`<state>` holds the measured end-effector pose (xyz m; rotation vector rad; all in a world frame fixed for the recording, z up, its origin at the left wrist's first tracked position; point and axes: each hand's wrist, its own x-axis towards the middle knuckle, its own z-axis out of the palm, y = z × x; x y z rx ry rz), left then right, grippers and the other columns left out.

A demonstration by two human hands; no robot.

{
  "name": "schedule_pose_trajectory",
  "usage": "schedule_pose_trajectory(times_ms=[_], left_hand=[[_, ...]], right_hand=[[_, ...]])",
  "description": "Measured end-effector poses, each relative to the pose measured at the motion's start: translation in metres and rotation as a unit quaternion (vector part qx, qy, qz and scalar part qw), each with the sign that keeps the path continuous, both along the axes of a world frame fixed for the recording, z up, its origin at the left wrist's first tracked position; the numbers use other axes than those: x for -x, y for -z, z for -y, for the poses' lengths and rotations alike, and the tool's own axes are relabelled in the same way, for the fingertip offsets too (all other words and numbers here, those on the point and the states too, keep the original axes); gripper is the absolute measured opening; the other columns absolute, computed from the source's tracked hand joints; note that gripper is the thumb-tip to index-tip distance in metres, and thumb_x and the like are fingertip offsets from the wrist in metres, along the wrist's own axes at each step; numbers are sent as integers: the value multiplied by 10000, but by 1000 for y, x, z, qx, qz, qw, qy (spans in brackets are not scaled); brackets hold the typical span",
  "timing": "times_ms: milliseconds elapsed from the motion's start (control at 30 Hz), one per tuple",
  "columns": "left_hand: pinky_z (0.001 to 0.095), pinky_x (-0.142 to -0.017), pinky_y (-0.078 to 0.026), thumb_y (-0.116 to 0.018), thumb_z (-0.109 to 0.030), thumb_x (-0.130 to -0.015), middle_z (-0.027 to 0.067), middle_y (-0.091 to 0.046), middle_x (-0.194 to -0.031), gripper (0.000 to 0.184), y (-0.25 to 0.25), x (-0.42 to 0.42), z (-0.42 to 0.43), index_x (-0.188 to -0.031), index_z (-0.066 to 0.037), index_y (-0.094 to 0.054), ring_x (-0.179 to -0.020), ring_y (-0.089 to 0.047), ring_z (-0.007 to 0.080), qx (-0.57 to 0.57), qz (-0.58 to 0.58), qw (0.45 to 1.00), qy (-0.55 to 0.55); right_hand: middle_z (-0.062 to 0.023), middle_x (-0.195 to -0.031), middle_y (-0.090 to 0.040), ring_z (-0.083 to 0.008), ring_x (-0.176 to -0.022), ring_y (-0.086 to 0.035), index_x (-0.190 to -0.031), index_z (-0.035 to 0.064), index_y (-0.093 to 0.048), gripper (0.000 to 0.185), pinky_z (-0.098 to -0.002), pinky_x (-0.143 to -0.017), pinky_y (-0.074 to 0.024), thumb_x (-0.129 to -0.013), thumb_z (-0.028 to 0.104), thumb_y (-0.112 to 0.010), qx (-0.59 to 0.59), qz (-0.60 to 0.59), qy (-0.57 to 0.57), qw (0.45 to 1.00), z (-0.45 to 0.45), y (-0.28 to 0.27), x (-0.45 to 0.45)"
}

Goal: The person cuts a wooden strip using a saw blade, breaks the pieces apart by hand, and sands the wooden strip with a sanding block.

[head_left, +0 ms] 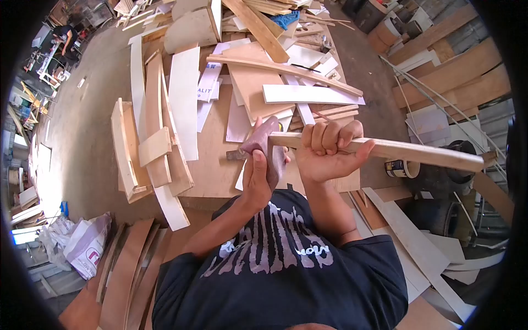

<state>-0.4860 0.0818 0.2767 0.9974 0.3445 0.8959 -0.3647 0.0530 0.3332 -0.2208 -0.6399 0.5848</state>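
Observation:
In front of my chest, my right hand (329, 151) is wrapped round a long pale wooden strip (421, 153), which sticks out to the right. Closed on a folded purplish-brown sheet that looks like sandpaper (270, 157), my left hand (257, 179) is at the strip's left end. The sheet bends around or against that end; its far side and some of my left fingers are hidden. A small dark grey piece (235, 155) shows just left of the sheet; what it is I cannot make out.
A wooden worktable (212, 173) carries many loose boards, including a white board (313, 94) and a joined wooden piece (127, 148). Offcuts lean at the right and lower left. A bucket (401, 168) stands right. Another person (67, 41) is far left.

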Motion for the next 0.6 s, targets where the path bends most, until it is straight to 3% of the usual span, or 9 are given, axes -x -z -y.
schedule_pose_trajectory(times_ms=[33, 67, 233, 300, 367, 433, 567, 600], left_hand=[[313, -858, -468, -294, -549, -1032, 116, -453, -1347, 786, -6, -2, -2, -1549, 5, -82, -1019, -536, 177, -11, 11, 1000, 7], [319, -879, -465, -303, -560, -1027, 109, -465, -1305, 793, -16, -5, -1, -1551, -7, -85, -1040, -535, 183, 59, 22, 998, -21], [335, -906, -457, -323, -605, -1005, 112, -456, -1313, 835, 4, -9, 1, -1557, -28, -79, -1062, -527, 182, 34, -16, 997, -67], [341, -950, -433, -326, -607, -1004, 107, -475, -1290, 832, 5, -12, 9, -1562, -43, -78, -1083, -519, 181, 34, 10, 999, 29], [337, -976, -414, -317, -599, -1010, 102, -505, -1243, 818, -5, -18, 9, -1564, -48, -77, -1088, -517, 181, 54, 11, 998, 29], [338, -971, -417, -308, -588, -1017, 106, -508, -1250, 800, -9, -27, 5, -1564, -49, -84, -1082, -525, 181, 73, 16, 994, -74], [338, -965, -425, -308, -563, -1027, 116, -474, -1317, 769, 10, -37, 14, -1561, -49, -106, -1101, -523, 180, 20, -42, 992, -116], [327, -932, -439, -308, -558, -1028, 115, -499, -1269, 769, -8, -43, 24, -1558, -39, -108, -1081, -526, 176, 95, 6, 992, -80]], right_hand=[[7, -519, -286, -126, -447, -231, -774, 133, -378, 529, -303, -461, -241, -983, 619, -373, -14, -5, -6, 1000, -1, -1, -1], [9, -515, -282, -124, -444, -225, -770, 136, -370, 528, -301, -457, -236, -983, 619, -375, 18, 9, -7, 1000, 5, 2, 3], [11, -525, -290, -121, -454, -226, -769, 137, -362, 524, -292, -478, -256, -983, 614, -381, 38, -13, -29, 999, 12, 20, 1], [10, -529, -295, -120, -449, -226, -771, 139, -366, 522, -291, -485, -265, -979, 617, -394, 6, -18, -3, 1000, 1, 13, -13], [11, -527, -296, -120, -449, -228, -765, 138, -372, 529, -292, -486, -264, -968, 624, -420, -4, -27, -22, 999, 2, 10, -20], [20, -535, -282, -115, -455, -221, -777, 135, -372, 495, -304, -475, -243, -1006, 574, -363, 6, 42, -35, 999, 9, 11, -16], [20, -532, -280, -117, -450, -220, -779, 136, -368, 522, -302, -467, -238, -984, 616, -379, 44, 21, -42, 998, 21, 23, -28], [20, -532, -280, -117, -450, -220, -779, 136, -368, 522, -302, -467, -238, -984, 616, -379, 47, 14, -47, 998, 20, 20, -35]])
